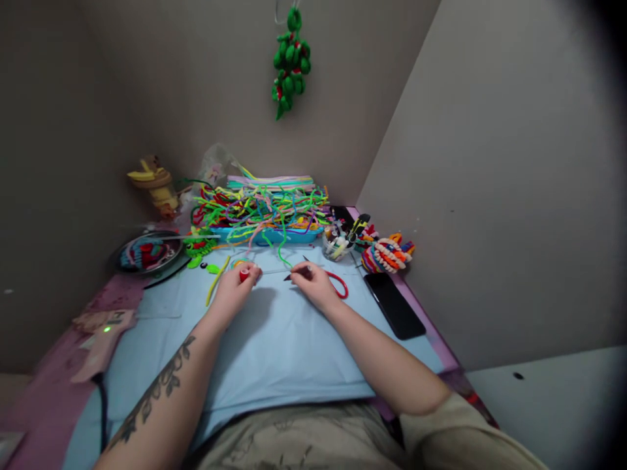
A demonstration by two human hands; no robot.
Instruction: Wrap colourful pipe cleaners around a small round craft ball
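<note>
In the head view, my left hand (238, 282) is closed in a pinch around a small red piece (243, 275), whose kind is too small to tell. My right hand (316, 285) is closed on what look like scissors: a red loop handle (341, 285) sticks out to its right, and a dark pointed tip (288, 279) shows at its left. Both hands hover over the light blue cloth (289, 346), a short gap apart. Beside my left hand lie a yellow pipe cleaner (215, 284) and a bright green piece (212, 268).
A blue tray (294, 235) heaped with pipe cleaners (264, 205) stands at the back. Right of it are a clear cup of pens (337, 247), a striped fuzzy piece (386, 254) and a phone (394, 305). Leftward sit a metal bowl (174, 248) and a pink glue gun (105, 336).
</note>
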